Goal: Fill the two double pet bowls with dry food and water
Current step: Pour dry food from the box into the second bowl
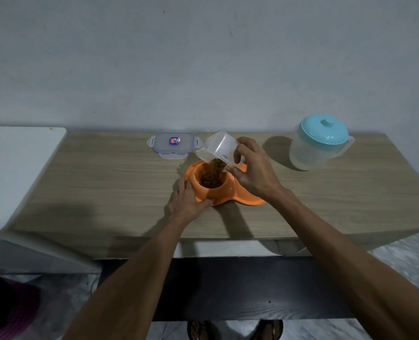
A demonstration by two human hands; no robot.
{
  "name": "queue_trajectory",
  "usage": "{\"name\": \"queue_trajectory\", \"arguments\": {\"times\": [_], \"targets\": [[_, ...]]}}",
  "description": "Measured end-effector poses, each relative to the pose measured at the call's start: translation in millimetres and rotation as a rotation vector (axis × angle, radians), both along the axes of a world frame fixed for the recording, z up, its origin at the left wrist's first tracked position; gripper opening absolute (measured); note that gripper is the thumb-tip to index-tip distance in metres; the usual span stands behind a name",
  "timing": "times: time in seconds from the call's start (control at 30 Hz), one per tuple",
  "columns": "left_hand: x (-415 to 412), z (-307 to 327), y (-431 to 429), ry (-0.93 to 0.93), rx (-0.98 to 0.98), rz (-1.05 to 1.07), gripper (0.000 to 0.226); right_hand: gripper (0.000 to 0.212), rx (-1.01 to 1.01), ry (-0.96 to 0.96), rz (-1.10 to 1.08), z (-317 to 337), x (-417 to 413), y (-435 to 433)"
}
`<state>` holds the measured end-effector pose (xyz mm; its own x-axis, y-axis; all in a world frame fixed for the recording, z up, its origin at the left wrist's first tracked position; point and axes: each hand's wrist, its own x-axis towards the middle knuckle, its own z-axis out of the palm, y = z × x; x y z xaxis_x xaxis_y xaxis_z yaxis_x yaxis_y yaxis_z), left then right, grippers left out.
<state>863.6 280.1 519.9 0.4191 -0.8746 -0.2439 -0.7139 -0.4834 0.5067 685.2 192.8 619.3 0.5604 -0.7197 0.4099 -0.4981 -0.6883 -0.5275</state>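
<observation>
double bowl (pixel 230 192): orange, flat on bench (pixel 105 180), centre, near front half. Long axis approx left-right, right end angled a bit toward the person. Left cup in plain view; right cup mostly hidden under the right wrist.
left hand (pixel 188 200): grips bowl's left end, fingers curled round the far-left rim, thumb pressed on the near edge.
right hand (pixel 252 173): fingers and thumb wrapped round clear container (pixel 222 148), held above the bowl, not touching it.
container: tipped over, base up and toward the wall, open mouth facing down at the left cup.
dry food (pixel 212 175): brown kibble streaming from container mouth into left cup; pile already in the cup.
lid (pixel 174 144): clear w/ clip tabs, sticker in the middle, lies flat at bench's back edge, long axis left-right, just left of container.
pitcher (pixel 318 143): translucent, teal top on, upright at far right of bench, handle pointing right, well apart from bowl. Fill level: cannot tell.
white unit (pixel 14 168): beside bench's left end.
</observation>
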Motion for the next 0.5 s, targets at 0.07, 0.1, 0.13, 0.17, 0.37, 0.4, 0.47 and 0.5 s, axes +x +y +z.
{"name": "queue_trajectory", "arguments": {"times": [0.07,0.1,0.13,0.17,0.37,0.4,0.47,0.5], "targets": [[-0.5,0.9,0.2,-0.002,0.013,0.003,0.109,0.039,-0.017,0.013,0.016,0.2,0.1,-0.5],[-0.8,1.6,0.1,-0.009,0.023,0.004,0.108,0.039,-0.023,0.025,0.024,0.4,0.1,-0.3],[-0.9,2.1,0.1,-0.015,0.028,0.005,0.108,0.037,-0.029,0.039,0.033,0.4,-0.3,-0.2],[-1.2,2.5,0.1,-0.018,0.030,0.007,0.107,0.035,-0.036,0.058,0.043,0.0,-0.6,0.0],[-0.6,4.0,0.2,-0.017,0.034,0.004,0.104,0.035,-0.125,0.116,0.106,0.2,-1.0,2.1],[-0.8,4.4,-0.1,-0.013,0.037,0.003,0.104,0.036,-0.129,0.118,0.116,0.7,-0.7,2.3],[-1.2,4.7,-0.2,-0.010,0.036,0.004,0.104,0.036,-0.114,0.107,0.111,1.5,-0.3,1.3],[-1.2,4.5,0.0,-0.011,0.037,0.006,0.105,0.035,-0.096,0.082,0.092,1.4,0.1,0.5]]}}
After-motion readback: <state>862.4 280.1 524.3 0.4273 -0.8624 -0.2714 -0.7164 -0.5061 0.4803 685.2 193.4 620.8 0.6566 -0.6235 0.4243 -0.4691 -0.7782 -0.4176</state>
